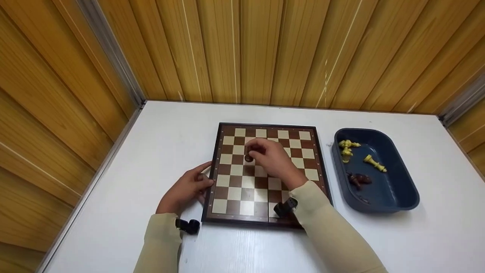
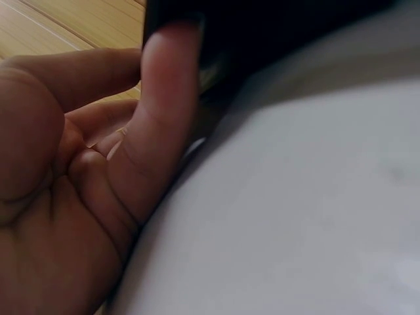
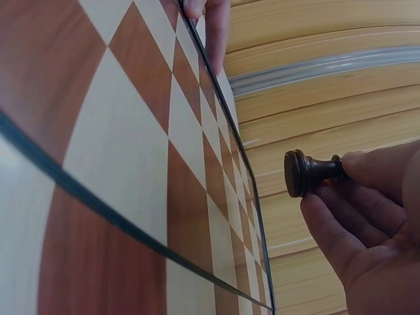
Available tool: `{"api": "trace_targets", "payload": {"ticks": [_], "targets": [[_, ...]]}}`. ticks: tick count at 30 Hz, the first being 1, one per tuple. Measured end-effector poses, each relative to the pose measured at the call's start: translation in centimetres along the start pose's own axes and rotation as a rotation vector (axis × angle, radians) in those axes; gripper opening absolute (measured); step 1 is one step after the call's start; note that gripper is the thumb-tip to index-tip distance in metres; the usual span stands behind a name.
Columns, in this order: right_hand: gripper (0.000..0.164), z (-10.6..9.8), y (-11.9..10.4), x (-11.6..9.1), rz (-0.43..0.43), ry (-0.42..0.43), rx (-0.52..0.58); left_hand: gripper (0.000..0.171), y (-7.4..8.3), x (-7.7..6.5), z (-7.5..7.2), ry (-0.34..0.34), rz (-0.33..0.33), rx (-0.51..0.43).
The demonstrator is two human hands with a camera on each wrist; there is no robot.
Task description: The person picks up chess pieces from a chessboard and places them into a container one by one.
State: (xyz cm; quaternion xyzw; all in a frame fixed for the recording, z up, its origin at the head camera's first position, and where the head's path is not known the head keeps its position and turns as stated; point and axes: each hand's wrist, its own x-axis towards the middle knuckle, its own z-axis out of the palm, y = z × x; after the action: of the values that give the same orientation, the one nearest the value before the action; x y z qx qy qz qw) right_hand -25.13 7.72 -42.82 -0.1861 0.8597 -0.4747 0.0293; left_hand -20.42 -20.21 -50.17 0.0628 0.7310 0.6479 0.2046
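Over the left half of the chessboard, my right hand pinches a dark brown chess piece by its upper part between thumb and fingers. The piece's round base faces the board, and in the right wrist view the piece shows a gap from the squares. Its top is hidden by the fingers. My left hand rests at the board's left edge, index finger and thumb touching the side. In the left wrist view, a fingertip of the left hand presses the dark side of the board.
Right of the board stands a dark blue tray with several yellow chess pieces and dark brown chess pieces lying in it. The white table meets wood-panelled walls at the back and left.
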Motion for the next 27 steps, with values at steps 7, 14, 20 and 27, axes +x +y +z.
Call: {"api": "trace_targets", "payload": {"ticks": [7,14,20,27], "targets": [[0.022,-0.7,0.5,-0.6,0.007,0.026,0.009,0.066,0.0,0.0,0.0,0.006,0.005,0.020],[0.022,-1.6,1.1,-1.1,0.030,0.050,0.023,0.067,0.1,0.0,0.0,0.016,-0.006,0.000],[0.023,-2.4,1.6,-1.8,0.050,0.079,0.046,0.067,0.0,0.0,-0.1,0.013,-0.006,-0.011],[0.025,-3.0,2.3,-2.4,0.053,0.097,0.080,0.069,-0.1,0.1,0.0,-0.014,0.012,-0.055]]}}
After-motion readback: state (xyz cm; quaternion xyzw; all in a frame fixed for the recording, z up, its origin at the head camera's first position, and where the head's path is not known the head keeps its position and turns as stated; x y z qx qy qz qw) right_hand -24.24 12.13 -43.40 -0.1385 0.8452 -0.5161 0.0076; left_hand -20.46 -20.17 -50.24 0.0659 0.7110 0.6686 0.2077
